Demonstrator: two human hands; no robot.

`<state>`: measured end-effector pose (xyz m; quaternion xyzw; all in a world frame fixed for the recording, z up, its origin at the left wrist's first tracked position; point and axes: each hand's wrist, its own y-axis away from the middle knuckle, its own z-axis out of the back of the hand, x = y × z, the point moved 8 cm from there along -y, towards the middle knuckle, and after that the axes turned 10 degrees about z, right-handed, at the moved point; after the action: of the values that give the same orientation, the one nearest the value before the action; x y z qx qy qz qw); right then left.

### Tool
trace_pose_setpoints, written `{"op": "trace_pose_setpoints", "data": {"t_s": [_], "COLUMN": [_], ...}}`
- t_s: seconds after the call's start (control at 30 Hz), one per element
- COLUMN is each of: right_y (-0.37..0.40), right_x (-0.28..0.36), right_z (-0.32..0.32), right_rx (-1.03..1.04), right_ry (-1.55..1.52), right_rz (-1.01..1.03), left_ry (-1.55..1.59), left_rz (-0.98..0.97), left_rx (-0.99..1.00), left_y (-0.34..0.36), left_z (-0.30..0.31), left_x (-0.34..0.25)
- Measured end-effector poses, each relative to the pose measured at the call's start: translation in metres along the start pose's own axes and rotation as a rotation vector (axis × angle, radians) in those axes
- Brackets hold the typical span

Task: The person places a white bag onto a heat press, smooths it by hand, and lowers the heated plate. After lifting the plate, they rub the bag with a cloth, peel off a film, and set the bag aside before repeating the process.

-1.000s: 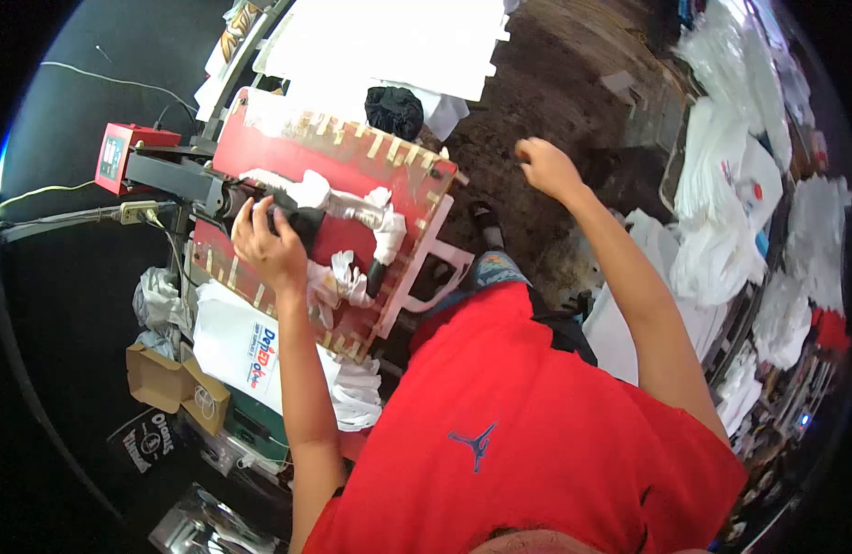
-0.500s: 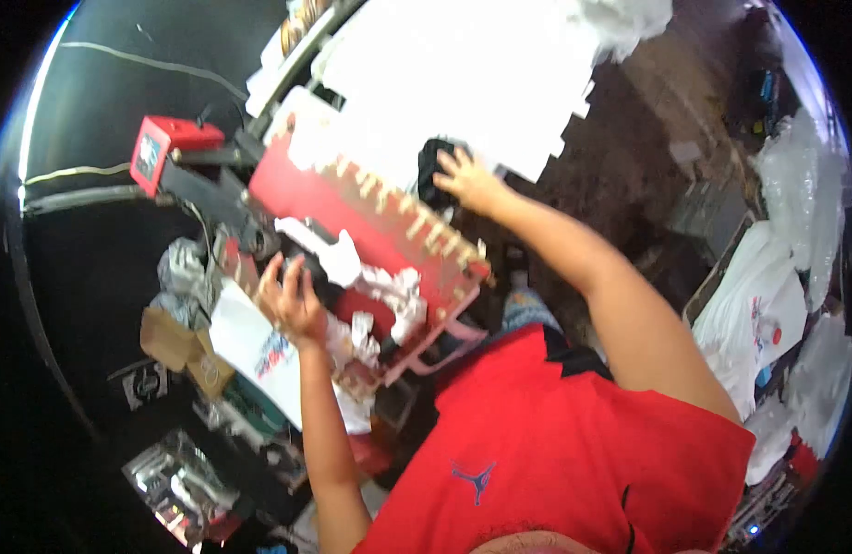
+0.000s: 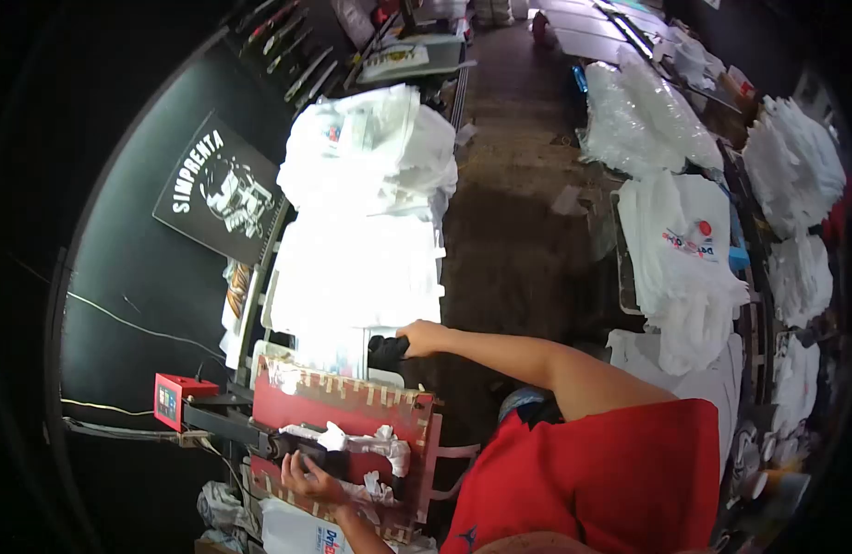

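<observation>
A red heat press [image 3: 352, 397] with tape along its far edge stands at the lower left. Crumpled white cloth [image 3: 389, 448] lies on its red top. Beside the dark round part [image 3: 306, 448] at the press's middle, my left hand [image 3: 313, 482] has its fingers bent and apart, with nothing seen in them. My right hand [image 3: 424, 339] is closed round a black object [image 3: 387, 351] just beyond the press's far edge, its fingers partly hidden. Bright white sheets or garments [image 3: 352, 268] lie on the surface past it.
A red control box [image 3: 169, 402] sits left of the press, with cables near it. Printed white bags or garments [image 3: 670, 240] and clear plastic [image 3: 638, 120] lie at the right. A black "SIMPRENTA" panel [image 3: 223, 189] is at the left wall. Brown floor [image 3: 509, 249] runs between.
The view has turned and lifted, showing more of the room. My right hand's spread fingers have closed round the black object. My left hand stays by the press's middle.
</observation>
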<state>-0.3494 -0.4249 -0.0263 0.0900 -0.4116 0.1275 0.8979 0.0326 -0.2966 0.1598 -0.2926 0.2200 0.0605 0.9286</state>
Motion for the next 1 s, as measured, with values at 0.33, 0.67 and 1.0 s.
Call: {"op": "trace_pose_setpoints", "data": {"t_s": [0.33, 0.67, 1.0], "right_y": [0.138, 0.186, 0.200], "right_x": [0.185, 0.233, 0.252], "right_z": [0.085, 0.020, -0.023], "right_rx": [-0.058, -0.097, 0.202], "right_ry": [-0.255, -1.098, -1.630], "right_rz": [-0.082, -0.018, -0.066], "left_ry": [0.412, 0.627, 0.505], "left_rz": [-0.343, -0.413, -0.409], "left_rx": [0.556, 0.607, 0.464], "left_y": [0.055, 0.078, 0.086], "left_z": [0.009, 0.021, 0.042], "left_x": [-0.193, -0.196, -0.183]}}
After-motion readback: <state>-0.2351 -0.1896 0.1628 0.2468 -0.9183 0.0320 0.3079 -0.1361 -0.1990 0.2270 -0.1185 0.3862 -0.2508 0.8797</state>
